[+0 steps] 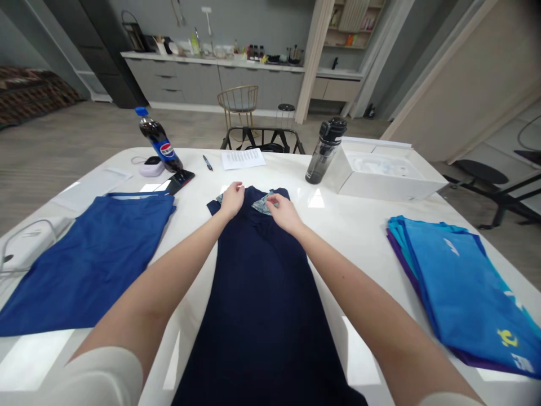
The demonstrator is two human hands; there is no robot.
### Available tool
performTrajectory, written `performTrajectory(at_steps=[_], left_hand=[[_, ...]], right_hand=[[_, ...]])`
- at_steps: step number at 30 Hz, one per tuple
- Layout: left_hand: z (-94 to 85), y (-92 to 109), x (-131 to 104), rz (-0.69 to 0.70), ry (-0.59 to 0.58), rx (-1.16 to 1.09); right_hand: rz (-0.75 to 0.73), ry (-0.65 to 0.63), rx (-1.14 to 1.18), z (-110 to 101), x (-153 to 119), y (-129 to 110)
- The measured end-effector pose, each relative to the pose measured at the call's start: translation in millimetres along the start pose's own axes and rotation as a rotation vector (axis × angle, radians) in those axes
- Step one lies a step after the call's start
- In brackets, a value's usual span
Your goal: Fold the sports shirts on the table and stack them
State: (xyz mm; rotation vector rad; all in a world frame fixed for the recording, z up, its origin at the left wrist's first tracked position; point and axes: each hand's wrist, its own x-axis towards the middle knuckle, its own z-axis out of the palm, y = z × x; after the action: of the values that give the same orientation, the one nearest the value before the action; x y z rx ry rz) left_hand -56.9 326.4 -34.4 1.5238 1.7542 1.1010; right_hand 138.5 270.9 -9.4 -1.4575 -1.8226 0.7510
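A dark navy shirt [262,293], long and narrow in outline, lies on the white table in front of me, its far end bunched around the neck. Grey-blue patterned cloth [261,204] shows at that end, on both sides. My left hand [233,201] is closed at the far left part of the shirt, fingertips pinched together on the fabric. With thumb and fingers drawn together, my right hand [284,212] pinches the patterned cloth on the right. The fingertips partly hide what they hold.
Blue folded cloth [101,254] lies left, folded blue and purple shirts [456,282] right. Beyond stand a cola bottle [158,138], a phone [181,181], a pen [207,163], paper [243,159], a dark tumbler [324,151] and a white box [380,183].
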Motion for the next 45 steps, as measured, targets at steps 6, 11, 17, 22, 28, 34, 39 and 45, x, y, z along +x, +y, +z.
performTrajectory(at_steps=[6,11,17,22,28,34,39,45], left_hand=[[6.7,9.1,-92.5,0.528,-0.256,0.529],[21.6,0.6,-126.4,0.435,-0.334,0.72],[14.6,9.2,-134.9,0.519,-0.238,0.738],[3.6,23.8,-175.3,0.764,-0.271,0.734],[-12.7,23.4,-235.9,0.862,-0.439,0.75],[-6.6,34.1,-238.0,0.803,-0.423,0.849],[8.3,43.9,-221.5,0.81,-0.434,0.904],[18.5,46.2,-222.6,0.827,-0.431,0.911]], right_hand=[[-0.173,-0.049,-0.404,-26.6,-104.0,21.1],[-0.09,-0.17,-0.6,-32.2,-179.8,29.9],[-0.051,-0.118,-0.603,-29.9,-202.2,34.2],[-0.056,0.051,-0.427,-36.0,-199.5,37.8],[-0.019,0.127,-0.283,-51.4,-221.4,34.8],[0.078,-0.168,-0.574,-58.7,-280.0,-4.1],[0.158,-0.251,-0.783,-57.2,-313.4,-29.9],[0.164,-0.35,-0.785,-55.7,-324.2,-38.1]])
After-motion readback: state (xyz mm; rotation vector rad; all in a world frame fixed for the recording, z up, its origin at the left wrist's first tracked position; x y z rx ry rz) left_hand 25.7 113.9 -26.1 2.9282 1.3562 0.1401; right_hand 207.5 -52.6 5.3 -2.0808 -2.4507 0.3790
